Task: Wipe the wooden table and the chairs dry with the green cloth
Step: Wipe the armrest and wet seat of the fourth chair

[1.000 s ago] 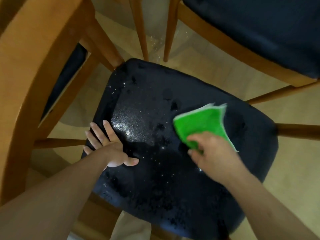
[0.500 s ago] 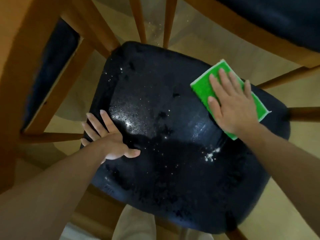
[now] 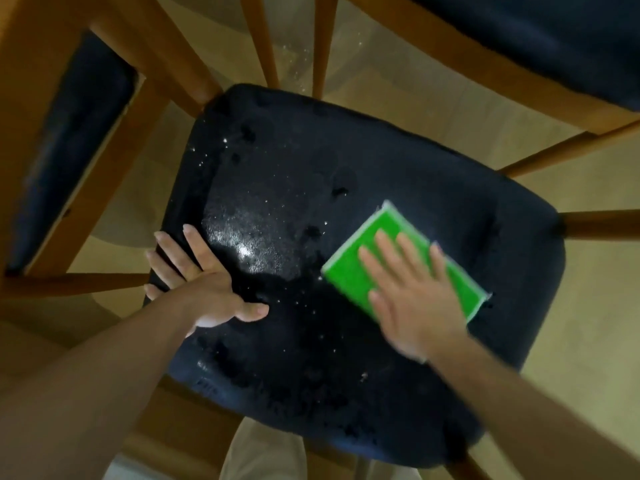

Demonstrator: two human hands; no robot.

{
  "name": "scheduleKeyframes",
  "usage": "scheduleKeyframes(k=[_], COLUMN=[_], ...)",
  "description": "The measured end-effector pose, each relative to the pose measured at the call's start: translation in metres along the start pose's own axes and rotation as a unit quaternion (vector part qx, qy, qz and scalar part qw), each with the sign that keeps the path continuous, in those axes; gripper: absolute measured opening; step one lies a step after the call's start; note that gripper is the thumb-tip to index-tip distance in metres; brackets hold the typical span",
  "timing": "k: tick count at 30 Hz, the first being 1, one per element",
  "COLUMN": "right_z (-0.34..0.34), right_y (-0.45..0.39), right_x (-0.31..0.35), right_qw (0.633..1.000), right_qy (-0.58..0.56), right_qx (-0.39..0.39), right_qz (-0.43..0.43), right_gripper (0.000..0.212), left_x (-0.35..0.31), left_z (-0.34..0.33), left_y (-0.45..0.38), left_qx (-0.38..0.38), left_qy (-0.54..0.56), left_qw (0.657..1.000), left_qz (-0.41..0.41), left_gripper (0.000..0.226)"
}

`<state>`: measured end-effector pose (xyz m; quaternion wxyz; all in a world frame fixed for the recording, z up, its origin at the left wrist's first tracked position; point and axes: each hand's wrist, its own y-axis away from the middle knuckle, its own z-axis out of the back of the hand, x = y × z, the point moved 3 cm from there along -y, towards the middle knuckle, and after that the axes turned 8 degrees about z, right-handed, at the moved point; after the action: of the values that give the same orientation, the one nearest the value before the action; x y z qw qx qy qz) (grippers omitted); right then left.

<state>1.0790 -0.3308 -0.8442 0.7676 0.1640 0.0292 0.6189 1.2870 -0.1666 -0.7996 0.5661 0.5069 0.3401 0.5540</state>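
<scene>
Pale wooden floor spreads under everything I see, with a scatter of shiny droplets on it at the far side, between two slim wooden legs. Below me sits a chair seat, dark blue and padded, dotted with small wet specks and carrying a glossy wet patch on its left half.

My left hand lies flat on the near left edge of the seat, fingers straight and spread, thumb pointing right across the cushion; it holds nothing. My right hand presses the green cloth down on the right half of the seat, fingers stretched out flat on top of it rather than curled around it. That hand is a little blurred. The cloth is folded into a rectangle with a pale edge, lying at a slant, its far corner pointing away from me and its right corner showing beyond my little finger.

On the left, a wooden frame with a dark blue panel rises beside the seat. At the far right a second chair shows a dark blue seat on a wooden rail. My light trouser leg shows at the near edge.
</scene>
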Motion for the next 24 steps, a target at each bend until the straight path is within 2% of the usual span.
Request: scheduleKeyframes(k=[2,4,6,8,11,14,16,17,18,19,21,23,24], right_z=[0.012,0.021,0.022,0.015,-0.006,-0.028,-0.027,-0.022,-0.015,-0.007,0.013,0.023,0.022], right_y=[-0.021,-0.038,-0.044,-0.034,0.002,0.039,0.041,0.034,0.024,0.01,-0.015,-0.03,-0.034], right_x=[-0.046,-0.08,-0.079,-0.046,0.041,0.104,0.084,0.061,0.032,-0.001,-0.059,-0.077,-0.071], right_qw=[0.997,0.977,0.952,0.944,0.972,0.999,0.994,0.988,0.987,0.993,0.997,0.974,0.964], right_qy=[0.005,-0.034,-0.06,-0.065,-0.052,-0.04,-0.022,-0.005,0.012,0.018,-0.006,-0.039,-0.038], right_qx=[-0.031,-0.061,-0.09,-0.095,-0.056,-0.007,0.015,0.018,0.005,-0.018,-0.052,-0.069,-0.077], right_qz=[-0.067,-0.201,-0.286,-0.309,-0.222,-0.033,0.107,0.151,0.159,0.12,-0.051,-0.213,-0.251], right_gripper=[0.058,0.06,0.061,0.063,0.063,0.064,0.065,0.064,0.063,0.062,0.06,0.06,0.061], left_x=[0.002,0.004,0.006,0.008,0.007,0.007,0.006,0.005,0.004,0.002,0.001,0.001,0.001], left_z=[-0.001,-0.002,-0.001,-0.001,0.0,0.0,0.0,0.001,0.0,0.0,0.0,0.002,0.002], left_y=[-0.003,-0.008,-0.01,-0.011,-0.012,-0.012,-0.011,-0.009,-0.009,-0.008,-0.006,-0.004,-0.003], left_qx=[0.016,-0.008,-0.041,-0.038,-0.006,-0.018,-0.031,-0.024,-0.009,0.006,0.009,-0.02,-0.029], left_qy=[0.018,0.003,-0.015,-0.013,0.008,-0.013,-0.018,-0.014,-0.007,0.002,0.007,-0.019,-0.025], left_qw=[1.0,1.0,0.999,0.999,1.0,1.0,0.999,1.0,1.0,1.0,1.0,1.0,0.999], left_qz=[0.001,-0.003,0.007,0.013,0.01,-0.001,-0.003,-0.005,-0.005,-0.005,-0.003,-0.001,0.002], left_gripper=[0.139,0.147,0.152,0.153,0.149,0.152,0.152,0.151,0.148,0.144,0.142,0.146,0.146])
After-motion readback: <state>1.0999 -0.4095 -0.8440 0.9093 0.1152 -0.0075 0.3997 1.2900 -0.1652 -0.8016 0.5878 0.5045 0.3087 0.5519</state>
